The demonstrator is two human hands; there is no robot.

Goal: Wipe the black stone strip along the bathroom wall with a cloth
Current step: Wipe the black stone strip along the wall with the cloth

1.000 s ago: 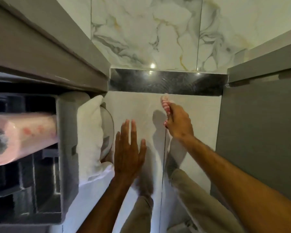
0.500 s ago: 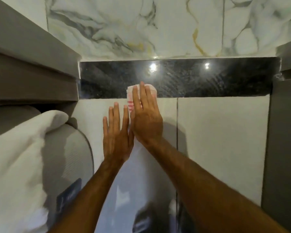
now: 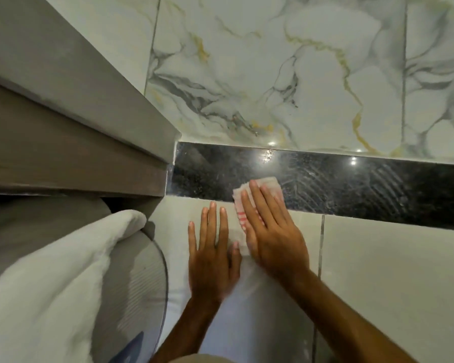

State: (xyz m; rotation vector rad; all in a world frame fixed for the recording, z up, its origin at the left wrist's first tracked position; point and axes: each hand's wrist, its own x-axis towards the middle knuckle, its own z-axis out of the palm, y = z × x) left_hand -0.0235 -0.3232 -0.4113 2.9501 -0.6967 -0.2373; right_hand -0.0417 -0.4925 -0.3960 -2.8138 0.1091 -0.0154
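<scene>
A glossy black stone strip (image 3: 351, 189) runs across the wall between marble tiles above and plain pale tiles below. My right hand (image 3: 270, 229) lies flat on a white cloth with red stripes (image 3: 269, 186), pressing it against the strip's lower edge left of centre. The cloth's bottom part hangs down behind that hand. My left hand (image 3: 212, 255) rests flat on the pale tile just below the strip, fingers spread, holding nothing, its thumb next to the cloth's lower corner. Faint smear lines show on the strip to the right of the cloth.
A grey cabinet or ledge (image 3: 71, 132) juts out at the left and ends where the strip begins. Below it a white towel (image 3: 50, 279) lies over a grey rounded object (image 3: 136, 279). Marble wall tiles (image 3: 286, 74) fill the upper view.
My right hand rose from the pale tile onto the black strip with the cloth and now presses it there. My left hand followed upward. The view has moved closer to the wall.
</scene>
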